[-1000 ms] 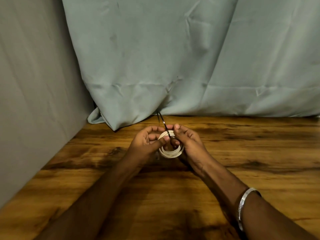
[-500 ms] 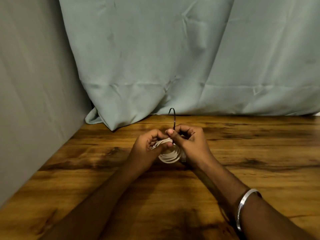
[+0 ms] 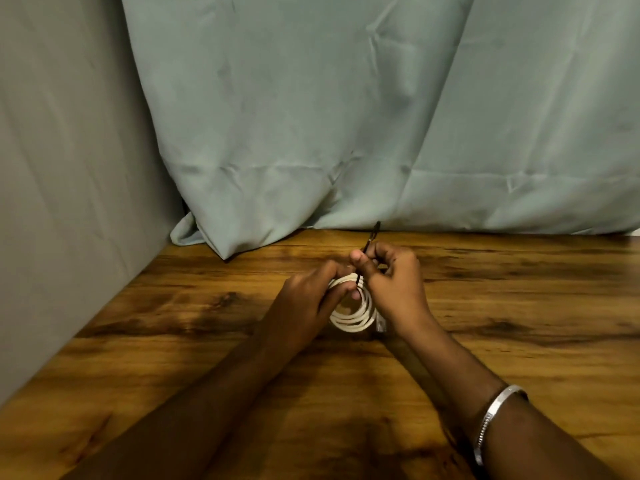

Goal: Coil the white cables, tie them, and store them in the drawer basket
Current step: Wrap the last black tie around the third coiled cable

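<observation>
- The pale green curtain (image 3: 346, 116) hangs down the back and bunches where it meets the far edge of the wooden table (image 3: 519, 323); a grey wall (image 3: 69, 168) closes in the left side. No drawer basket shows anywhere, so storing looks like a step still ahead.
- Both forearms reach out over the table so the work sits just above the wood, near the middle, presumably to keep the bundle steady and in plain sight.
- The left hand (image 3: 304, 303) has its fingers curled round the left side of the coil, thumb across the top strands, which I take as a clamp to stop the loops springing apart.
- The right hand (image 3: 394, 285), with 1 silver bangle (image 3: 495, 417) on its wrist, pinches the black tie (image 3: 369, 245) between thumb and fingers just above the coil.
- The white cable coil (image 3: 353, 313) is wound in several loops, held between the 2 hands; whether it touches the table I cannot tell.
- The tie crosses the top of the coil and its free end sticks up toward the curtain, so it seems mid-tightening.
</observation>
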Available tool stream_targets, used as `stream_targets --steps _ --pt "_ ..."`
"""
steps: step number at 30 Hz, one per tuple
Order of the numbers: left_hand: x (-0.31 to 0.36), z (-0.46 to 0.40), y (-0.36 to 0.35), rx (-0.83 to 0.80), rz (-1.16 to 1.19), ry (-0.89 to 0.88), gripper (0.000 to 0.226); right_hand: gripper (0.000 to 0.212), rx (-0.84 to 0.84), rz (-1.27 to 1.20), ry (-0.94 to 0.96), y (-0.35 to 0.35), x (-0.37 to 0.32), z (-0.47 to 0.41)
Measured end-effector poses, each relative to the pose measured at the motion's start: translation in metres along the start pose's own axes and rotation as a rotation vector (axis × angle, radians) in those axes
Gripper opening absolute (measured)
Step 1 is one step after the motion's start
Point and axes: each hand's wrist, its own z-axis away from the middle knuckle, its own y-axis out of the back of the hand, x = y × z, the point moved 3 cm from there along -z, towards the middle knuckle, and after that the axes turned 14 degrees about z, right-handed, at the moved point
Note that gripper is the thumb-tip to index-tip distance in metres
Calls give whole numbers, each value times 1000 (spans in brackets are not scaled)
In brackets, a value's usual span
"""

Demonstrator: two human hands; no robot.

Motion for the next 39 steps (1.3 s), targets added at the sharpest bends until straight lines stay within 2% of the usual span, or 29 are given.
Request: stream_targets --steps 7,12,14,19,24,27,30,35,37,39 --pt "6 8 4 -10 -93 -68 26 20 -516 -654 -420 -2 -1 5" --pt "15 5 2 -7 -46 -146 28 20 -723 -799 -589 3 -4 11" --pt "18 3 2 -13 -29 -160 30 18 -723 -852 -637 3 -4 13" --pt "15 2 2 -17 -38 -159 31 27 -638 -832 -624 -4 -1 11" --pt "12 2 2 -44 -29 -157 32 16 -654 -850 -704 -8 -6 17" --pt "8 1 1 -69 -66 -129 30 14 -654 -713 -710 -11 -1 18" --pt "1 1 -3 -74 -78 -65 29 15 -545 -513 -641 -12 6 16" --pt "-17 -3 -3 -14 -41 38 27 34 -396 -541 -485 -14 1 11" --pt "-25 -5 1 29 -46 70 28 22 -394 -547 -410 -13 -3 11" --pt "-32 -6 3 62 -65 89 34 15 -405 -448 -318 -13 -6 12"
